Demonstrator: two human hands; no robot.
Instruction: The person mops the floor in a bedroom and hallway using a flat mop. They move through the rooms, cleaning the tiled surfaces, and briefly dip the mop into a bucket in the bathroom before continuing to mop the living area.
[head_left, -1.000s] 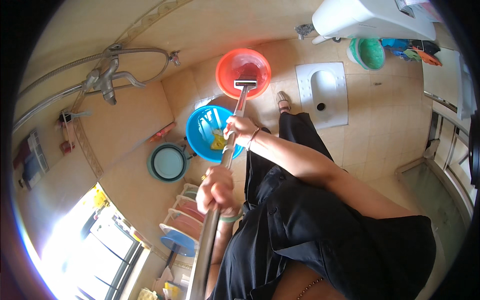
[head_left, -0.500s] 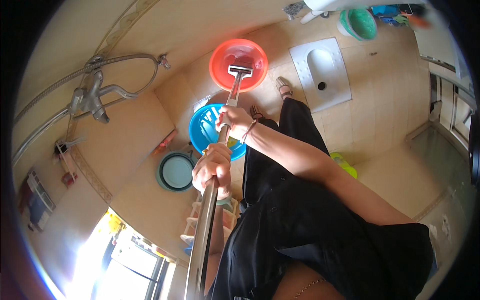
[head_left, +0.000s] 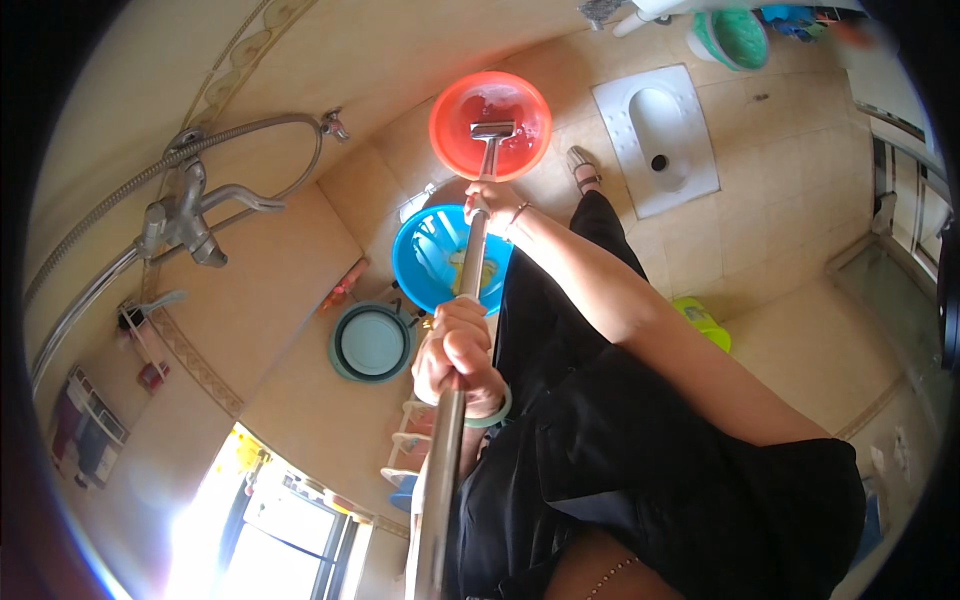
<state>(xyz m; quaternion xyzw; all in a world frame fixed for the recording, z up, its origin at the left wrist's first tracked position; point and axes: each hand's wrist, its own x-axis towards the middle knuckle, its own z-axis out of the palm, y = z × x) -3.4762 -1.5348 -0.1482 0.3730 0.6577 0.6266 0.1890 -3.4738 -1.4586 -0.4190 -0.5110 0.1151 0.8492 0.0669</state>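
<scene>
The mop (head_left: 475, 260) has a long, straight, shiny silver pole and a short, wide head, which shows inside the rim of the red tub (head_left: 444, 128). The right hand (head_left: 490, 207) is closed around the pole nearer the red tub. The left hand (head_left: 458, 350) is wrapped around it farther from that tub. A blue tub (head_left: 420, 258) sits near the red tub.

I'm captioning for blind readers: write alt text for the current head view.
A person's right hand and left hand grip a long metal pole, its flat head at a red basin. A blue basin and a squat toilet are nearby.
</scene>
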